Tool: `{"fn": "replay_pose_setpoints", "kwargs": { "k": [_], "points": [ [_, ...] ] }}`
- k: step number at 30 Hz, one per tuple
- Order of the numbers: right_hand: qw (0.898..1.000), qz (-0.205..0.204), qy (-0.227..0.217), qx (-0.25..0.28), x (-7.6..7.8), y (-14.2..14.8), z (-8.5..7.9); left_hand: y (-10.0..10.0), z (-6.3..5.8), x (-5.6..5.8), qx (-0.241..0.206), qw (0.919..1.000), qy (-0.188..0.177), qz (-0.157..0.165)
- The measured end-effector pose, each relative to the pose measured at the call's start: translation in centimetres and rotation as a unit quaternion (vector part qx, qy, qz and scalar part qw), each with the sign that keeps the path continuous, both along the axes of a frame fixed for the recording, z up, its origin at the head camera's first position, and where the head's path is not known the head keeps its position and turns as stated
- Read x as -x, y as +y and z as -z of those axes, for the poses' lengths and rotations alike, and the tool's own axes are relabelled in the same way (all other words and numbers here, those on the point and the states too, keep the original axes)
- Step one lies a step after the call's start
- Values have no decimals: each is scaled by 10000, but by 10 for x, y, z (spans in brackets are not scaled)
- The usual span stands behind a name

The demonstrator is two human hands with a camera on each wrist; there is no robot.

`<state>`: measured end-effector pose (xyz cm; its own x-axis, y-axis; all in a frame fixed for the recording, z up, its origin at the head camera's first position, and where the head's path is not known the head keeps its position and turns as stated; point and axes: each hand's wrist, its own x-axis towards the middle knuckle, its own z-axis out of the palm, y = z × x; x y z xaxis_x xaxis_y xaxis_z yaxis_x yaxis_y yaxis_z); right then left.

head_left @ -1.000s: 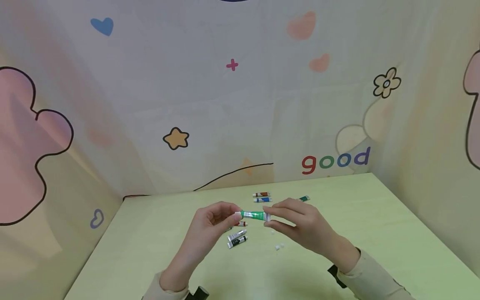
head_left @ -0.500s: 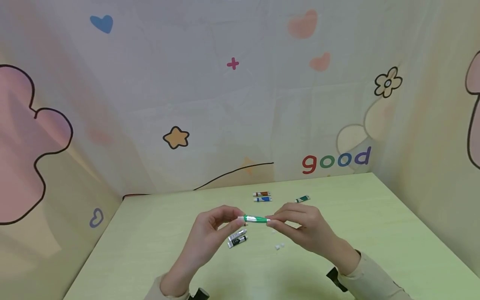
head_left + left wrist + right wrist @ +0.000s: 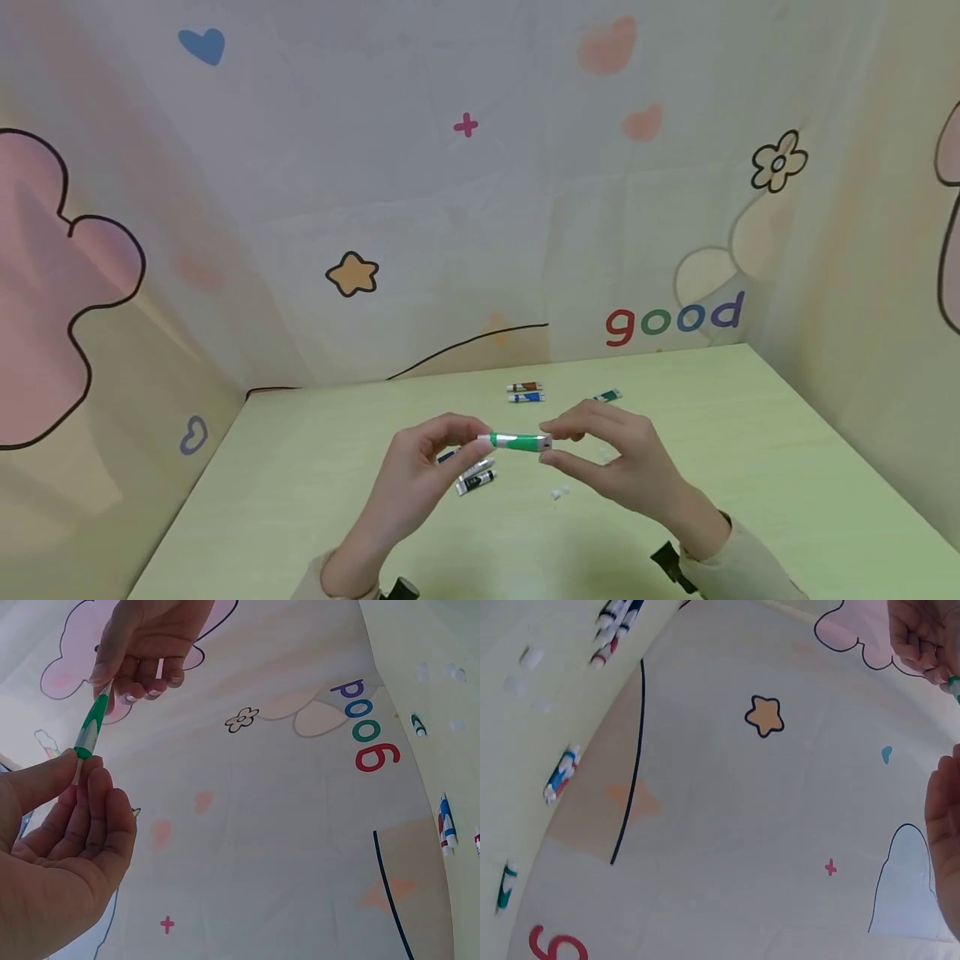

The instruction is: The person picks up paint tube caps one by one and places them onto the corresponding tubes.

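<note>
A green and silver paint tube [image 3: 517,442] is held level above the table between both hands. My left hand [image 3: 427,458] pinches its cap end between thumb and index finger. At the flat crimped end, my right hand [image 3: 622,450] has thumb and index fingertips on opposite edges. In the left wrist view the tube [image 3: 90,727] runs up from the left hand [image 3: 67,847] to the right hand [image 3: 154,645]. Only a green bit of it shows at the right wrist view's edge, between the left hand [image 3: 926,637] and the right hand [image 3: 945,825].
On the pale green table [image 3: 300,467] lie a red-brown tube [image 3: 524,387], a blue tube [image 3: 527,398] and a dark green tube [image 3: 608,395]. A black tube [image 3: 477,482] and a silver tube [image 3: 478,468] lie below the hands, beside small white pieces [image 3: 559,492]. A printed curtain [image 3: 450,208] stands behind.
The tube has rolled about its length between the fingers, edge-on half a second ago and flat side showing now. It has shifted slightly right and down; the right fingertips have spread.
</note>
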<state>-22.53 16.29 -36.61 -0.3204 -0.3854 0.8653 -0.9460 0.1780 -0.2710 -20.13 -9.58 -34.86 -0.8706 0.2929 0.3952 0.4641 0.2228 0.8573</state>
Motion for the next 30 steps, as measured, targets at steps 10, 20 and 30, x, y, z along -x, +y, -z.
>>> {"fn": "replay_pose_setpoints", "kwargs": {
  "k": [10, 20, 30],
  "points": [
    [9865, 351, 1599, -33, 0, -6, -5, -2, -3, 2, -199, 9991, -352, 84],
    [9923, 124, 1229, 31, 1, -5, 2, 0, -2, -1, -107, 9996, -279, -24],
    [9992, -363, 84, 141, -3, -2, 7, 1, 4, -5, -4, 9956, 903, 249]
  ]
}}
